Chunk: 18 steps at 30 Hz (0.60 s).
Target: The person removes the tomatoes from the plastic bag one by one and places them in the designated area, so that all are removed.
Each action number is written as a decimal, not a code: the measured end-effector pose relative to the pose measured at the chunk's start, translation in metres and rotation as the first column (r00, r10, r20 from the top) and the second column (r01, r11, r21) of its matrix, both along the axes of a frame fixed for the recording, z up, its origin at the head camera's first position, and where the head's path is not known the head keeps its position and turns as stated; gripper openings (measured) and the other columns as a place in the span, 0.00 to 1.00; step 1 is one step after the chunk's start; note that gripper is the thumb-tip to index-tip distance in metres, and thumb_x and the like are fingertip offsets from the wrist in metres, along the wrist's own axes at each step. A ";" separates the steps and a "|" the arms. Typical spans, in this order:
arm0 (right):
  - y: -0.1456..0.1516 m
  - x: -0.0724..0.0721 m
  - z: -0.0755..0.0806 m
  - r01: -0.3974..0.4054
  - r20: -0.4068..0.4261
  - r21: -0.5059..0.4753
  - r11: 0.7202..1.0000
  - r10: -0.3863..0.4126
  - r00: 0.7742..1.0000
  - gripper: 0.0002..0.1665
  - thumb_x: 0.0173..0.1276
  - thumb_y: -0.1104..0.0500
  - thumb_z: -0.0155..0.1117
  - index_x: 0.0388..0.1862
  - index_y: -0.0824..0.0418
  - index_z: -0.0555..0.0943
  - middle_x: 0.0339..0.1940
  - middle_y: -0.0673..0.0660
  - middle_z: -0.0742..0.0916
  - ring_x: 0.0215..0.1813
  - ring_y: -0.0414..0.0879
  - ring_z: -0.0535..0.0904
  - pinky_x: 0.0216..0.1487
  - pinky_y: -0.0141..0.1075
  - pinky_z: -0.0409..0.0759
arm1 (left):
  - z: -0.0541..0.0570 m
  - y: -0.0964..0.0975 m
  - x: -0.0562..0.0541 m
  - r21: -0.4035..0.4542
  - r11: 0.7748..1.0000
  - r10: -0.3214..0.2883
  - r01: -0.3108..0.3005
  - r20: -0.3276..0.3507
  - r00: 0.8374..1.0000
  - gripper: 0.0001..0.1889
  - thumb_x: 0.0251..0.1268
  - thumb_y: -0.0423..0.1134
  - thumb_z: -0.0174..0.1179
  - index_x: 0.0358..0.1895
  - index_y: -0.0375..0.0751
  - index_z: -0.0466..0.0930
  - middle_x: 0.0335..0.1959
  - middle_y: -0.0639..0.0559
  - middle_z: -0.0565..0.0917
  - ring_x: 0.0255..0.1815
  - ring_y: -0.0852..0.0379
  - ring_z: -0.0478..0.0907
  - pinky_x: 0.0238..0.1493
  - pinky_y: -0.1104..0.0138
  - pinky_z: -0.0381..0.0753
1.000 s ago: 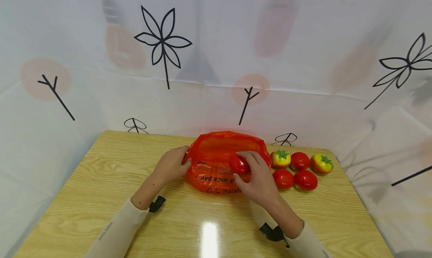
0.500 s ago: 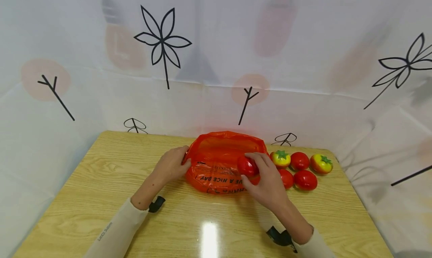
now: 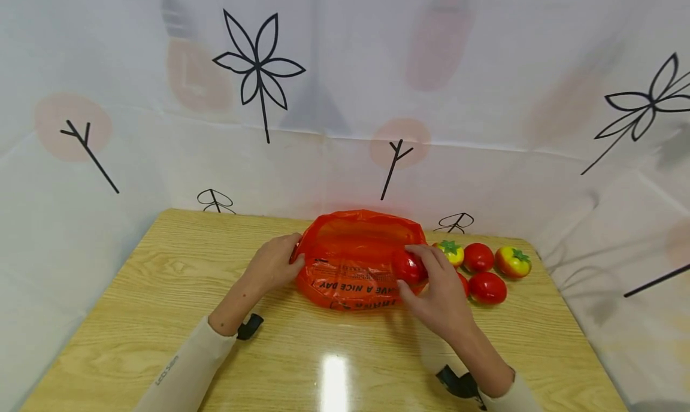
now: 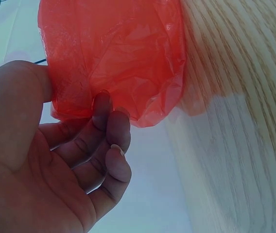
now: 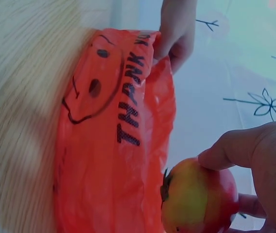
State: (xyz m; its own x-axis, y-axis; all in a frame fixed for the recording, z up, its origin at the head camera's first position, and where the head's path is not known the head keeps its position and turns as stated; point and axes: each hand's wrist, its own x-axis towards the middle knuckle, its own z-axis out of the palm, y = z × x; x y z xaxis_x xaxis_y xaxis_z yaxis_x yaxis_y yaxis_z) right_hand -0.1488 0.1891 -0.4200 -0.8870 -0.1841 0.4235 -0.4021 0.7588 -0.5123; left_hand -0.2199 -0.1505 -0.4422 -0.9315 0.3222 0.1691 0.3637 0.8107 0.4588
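A red plastic bag (image 3: pixel 350 280) with black print sits mouth-up at the back middle of the table. At its left rim my left hand (image 3: pixel 275 262) pinches the plastic between thumb and fingers, as the left wrist view also shows. My right hand (image 3: pixel 442 298) holds a tomato (image 5: pixel 198 196) at the bag's right side, near the rim. In the right wrist view this tomato is red and yellow with a dark green leafy top, and it stands outside the bag's near wall or at its edge; I cannot tell which.
Right of the bag lie several more tomatoes: red ones (image 3: pixel 488 288) and yellow-red ones with green tops (image 3: pixel 514 261). One red tomato (image 3: pixel 463 283) is mostly hidden by my right hand. A printed white cloth (image 3: pixel 345 172) hangs behind the wooden table (image 3: pixel 162 316).
My right hand has moved to the right with the tomato, from over the bag's middle right toward its right rim, covering more of the loose tomatoes. The left hand has stayed put.
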 end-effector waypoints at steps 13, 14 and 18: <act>0.017 0.004 -0.001 0.051 -0.011 0.013 0.999 -0.051 0.999 0.41 0.58 0.64 0.81 0.71 0.58 0.75 0.67 0.63 0.79 0.64 0.61 0.79 0.56 0.62 0.85 | -0.002 0.000 0.000 -0.004 1.000 -0.003 0.003 -0.005 1.000 0.11 0.71 0.37 0.62 0.52 0.36 0.81 0.37 0.49 0.85 0.33 0.54 0.78 0.35 0.60 0.83; 0.018 0.004 -0.001 0.055 -0.010 0.015 0.998 -0.055 0.998 0.41 0.58 0.64 0.81 0.70 0.58 0.75 0.67 0.63 0.79 0.64 0.62 0.79 0.56 0.62 0.85 | -0.002 0.000 0.000 -0.005 1.000 -0.003 0.003 -0.007 1.000 0.11 0.71 0.37 0.62 0.52 0.36 0.81 0.37 0.49 0.85 0.33 0.54 0.79 0.36 0.60 0.83; 0.023 0.005 0.000 0.068 -0.022 0.018 0.998 -0.067 0.998 0.41 0.56 0.65 0.81 0.70 0.59 0.75 0.66 0.64 0.80 0.64 0.62 0.78 0.55 0.63 0.85 | -0.003 0.000 -0.001 -0.007 1.000 -0.003 0.003 -0.012 1.000 0.12 0.71 0.37 0.62 0.53 0.36 0.81 0.39 0.48 0.86 0.34 0.53 0.80 0.38 0.59 0.84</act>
State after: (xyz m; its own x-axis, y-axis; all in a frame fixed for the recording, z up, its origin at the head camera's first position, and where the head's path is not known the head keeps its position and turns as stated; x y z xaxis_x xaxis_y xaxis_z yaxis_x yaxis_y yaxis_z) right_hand -0.1440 0.2119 -0.4198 -0.8884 -0.1325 0.4396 -0.3606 0.7941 -0.4893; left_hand -0.2206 -0.1507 -0.4450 -0.9283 0.3265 0.1777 0.3717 0.8128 0.4486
